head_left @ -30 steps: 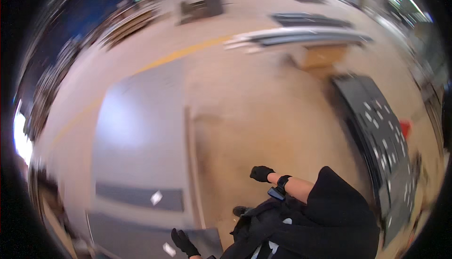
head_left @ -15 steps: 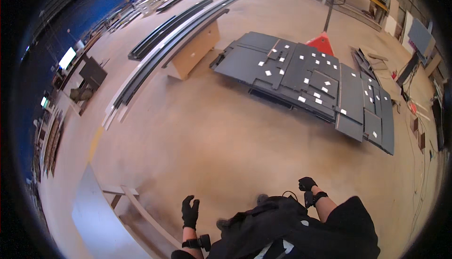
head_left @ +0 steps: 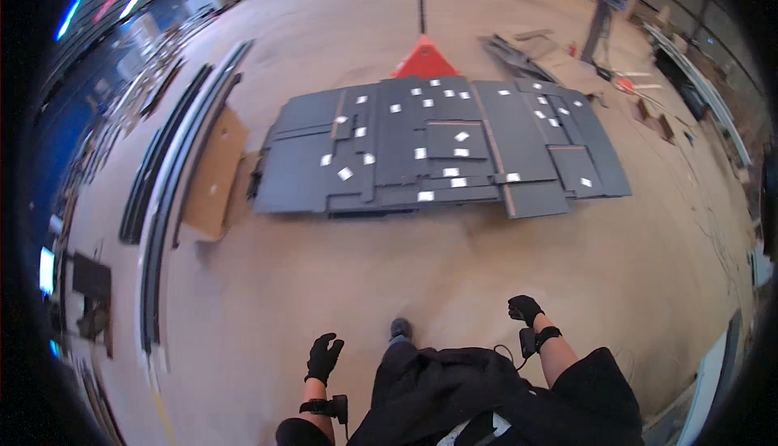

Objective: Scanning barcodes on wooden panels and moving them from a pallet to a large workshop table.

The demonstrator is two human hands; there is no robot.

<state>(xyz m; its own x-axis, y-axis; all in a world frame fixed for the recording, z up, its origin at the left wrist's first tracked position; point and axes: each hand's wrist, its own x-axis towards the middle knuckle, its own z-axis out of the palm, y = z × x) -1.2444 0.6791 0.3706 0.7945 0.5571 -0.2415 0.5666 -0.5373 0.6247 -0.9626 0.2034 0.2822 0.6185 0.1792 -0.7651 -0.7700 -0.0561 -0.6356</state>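
My left hand [head_left: 324,358], in a black glove, hangs in the air at the lower middle with thumb and fingers apart, holding nothing. My right hand [head_left: 526,309], also gloved in black, hangs further right with its fingers curled in and nothing showing in them. Ahead of both hands, out of touch, lies a wide low stack of dark grey flat panels [head_left: 397,142] of differing sizes. Small white labels [head_left: 461,136] are scattered over the panels. What bears the stack is mostly hidden beneath it.
A red pallet jack [head_left: 425,59] stands behind the stack. Long dark profiles [head_left: 166,179] rest at the left by a brown board [head_left: 217,174]. A dark box-like stand [head_left: 91,276] is at far left. Scrap boards [head_left: 519,59] lie back right; a pale panel edge [head_left: 703,389] shows lower right.
My view has turned right and come closer to the panel stack, which now sits centrally ahead. A shoe shows stepping forward. Both hands stay off everything.
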